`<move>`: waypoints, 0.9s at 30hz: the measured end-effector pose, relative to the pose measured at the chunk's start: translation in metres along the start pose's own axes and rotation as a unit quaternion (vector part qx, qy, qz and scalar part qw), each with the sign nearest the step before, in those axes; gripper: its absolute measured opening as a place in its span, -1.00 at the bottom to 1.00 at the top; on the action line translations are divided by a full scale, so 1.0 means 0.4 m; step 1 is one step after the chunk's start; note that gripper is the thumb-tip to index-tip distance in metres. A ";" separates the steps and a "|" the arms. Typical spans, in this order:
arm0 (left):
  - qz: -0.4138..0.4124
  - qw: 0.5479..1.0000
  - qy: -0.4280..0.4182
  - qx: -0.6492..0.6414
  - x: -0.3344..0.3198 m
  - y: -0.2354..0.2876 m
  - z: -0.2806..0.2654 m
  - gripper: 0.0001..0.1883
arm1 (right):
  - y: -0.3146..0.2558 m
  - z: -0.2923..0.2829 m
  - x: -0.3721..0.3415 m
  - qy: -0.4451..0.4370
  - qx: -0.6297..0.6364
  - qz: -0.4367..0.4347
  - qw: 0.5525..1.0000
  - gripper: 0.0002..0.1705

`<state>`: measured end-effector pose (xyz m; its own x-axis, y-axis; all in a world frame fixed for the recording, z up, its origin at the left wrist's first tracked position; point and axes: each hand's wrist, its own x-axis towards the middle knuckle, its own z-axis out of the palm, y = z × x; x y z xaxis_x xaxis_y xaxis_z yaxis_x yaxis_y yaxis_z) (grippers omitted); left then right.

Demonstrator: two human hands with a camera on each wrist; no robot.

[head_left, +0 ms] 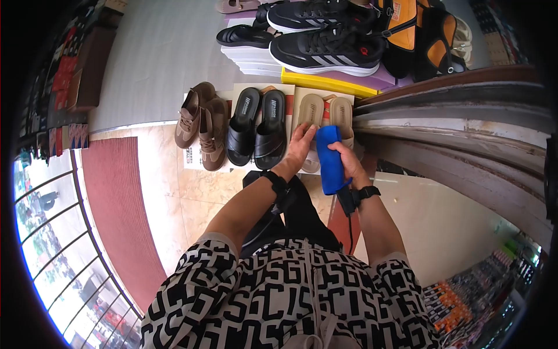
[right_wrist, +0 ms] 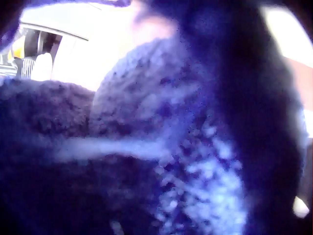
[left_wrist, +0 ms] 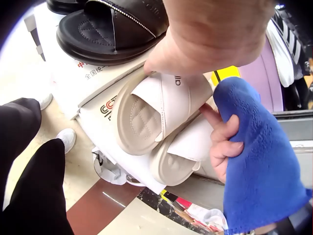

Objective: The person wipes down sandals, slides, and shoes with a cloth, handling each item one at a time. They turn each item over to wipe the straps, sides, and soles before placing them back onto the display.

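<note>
A pair of beige slide sandals with pale crossed straps stands on a white shoebox. Over the left sandal of this pair lies my left hand, gripping its side behind the strap; part of the grip is hidden. My right hand holds a folded blue cloth beside that sandal. In the left wrist view, the fingertips of this hand curl over the cloth's edge, close to the strap of the right sandal. Blurred blue cloth fills most of the right wrist view.
Black slide sandals and brown lace-up shoes stand to the left on boxes. Behind are stacked boxes with black sneakers. A metal door track runs along the right. A cable hangs from my right wrist.
</note>
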<state>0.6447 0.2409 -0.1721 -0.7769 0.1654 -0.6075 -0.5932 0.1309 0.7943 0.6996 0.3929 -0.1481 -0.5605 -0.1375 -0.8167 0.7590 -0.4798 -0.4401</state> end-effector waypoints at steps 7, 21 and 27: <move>0.009 0.988 0.055 -0.145 -0.078 0.084 -0.190 -0.54 | -0.075 0.083 -0.080 0.010 0.108 -0.197 0.974 -0.58; -0.005 0.988 0.122 0.095 -0.059 -0.023 -0.302 -0.37 | 0.026 0.241 0.135 0.035 -0.032 -0.114 0.992 -0.60; -0.031 0.985 0.097 0.141 -0.002 -0.079 -0.289 -0.22 | 0.050 0.231 0.167 0.017 0.011 -0.087 0.996 -0.62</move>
<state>0.6397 0.1236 -0.1964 -0.7829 -0.0370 -0.6210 -0.5799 0.4048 0.7070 0.6469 0.2938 -0.1768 -0.6717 -0.0209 -0.7405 0.6434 -0.5120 -0.5691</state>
